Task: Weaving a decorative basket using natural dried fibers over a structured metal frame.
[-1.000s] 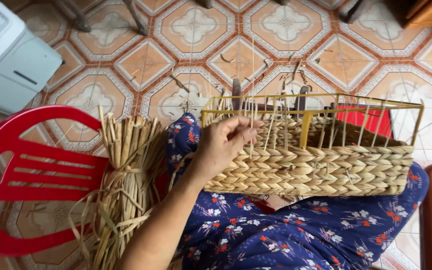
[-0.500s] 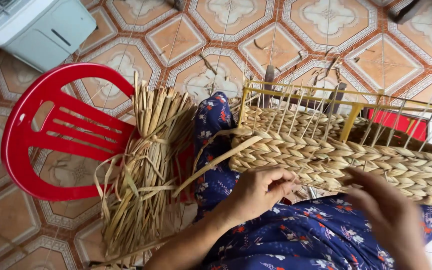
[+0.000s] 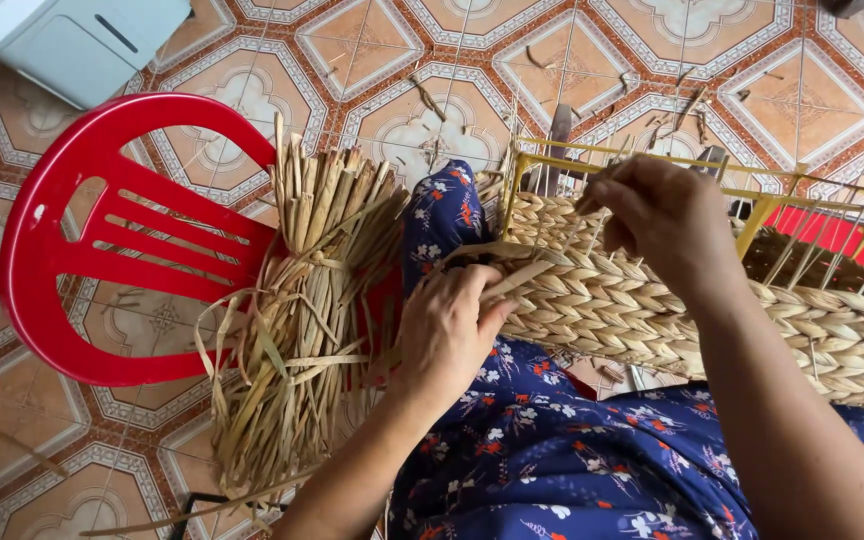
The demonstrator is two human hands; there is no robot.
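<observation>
Head view, left to right: red plastic chair (image 3: 102, 240), then a bundle of dried straw (image 3: 292, 320) just left of the left hand (image 3: 447, 330) — it pinches a flat strand (image 3: 497, 285) against the woven basket (image 3: 652, 310). Right hand (image 3: 662, 220), fingers curled, grips strands at the basket's wire frame (image 3: 752, 195) — upper edge.

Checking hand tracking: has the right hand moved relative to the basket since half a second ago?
Yes. The right hand rose from the basket's woven near side to its yellow wire rim, at the end nearer the red chair.

Left hand (image 3: 449, 325) pinching strand (image 3: 512, 282), woven basket (image 3: 652, 310)
</observation>
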